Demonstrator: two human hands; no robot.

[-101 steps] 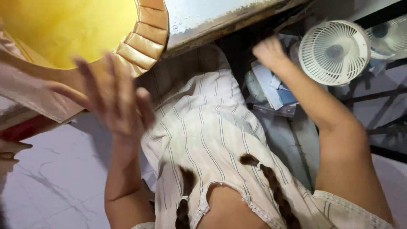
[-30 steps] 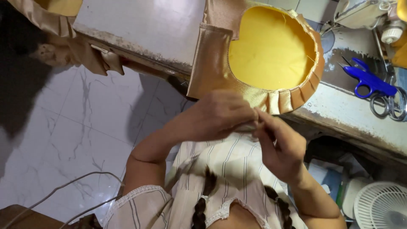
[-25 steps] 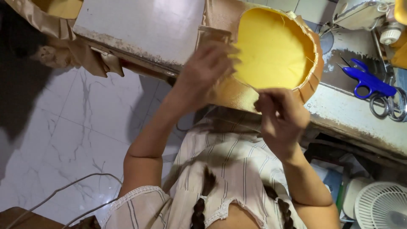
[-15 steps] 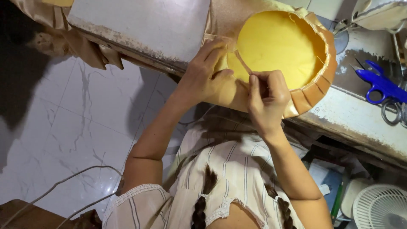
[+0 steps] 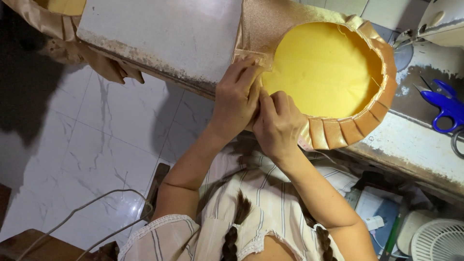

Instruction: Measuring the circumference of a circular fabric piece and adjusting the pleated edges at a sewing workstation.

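Both hands, raised and spread apart over the lap seconds ago, now sit together on the near-left rim of the yellow cushion (image 5: 324,70) at the tabletop (image 5: 159,34) edge. The left hand (image 5: 237,101) presses the gold pleated border (image 5: 338,133) while the right hand (image 5: 276,125) has closed in beside it, pinching the rim.

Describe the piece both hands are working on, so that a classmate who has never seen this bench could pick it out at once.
Start at the worn pale worktable and follow its near edge rightwards. There lies a round yellow cushion panel framed by shiny gold pleated fabric, with the left hand and right hand pinching its rim. Unlike the blue scissors beside it, it is soft, large and circular.
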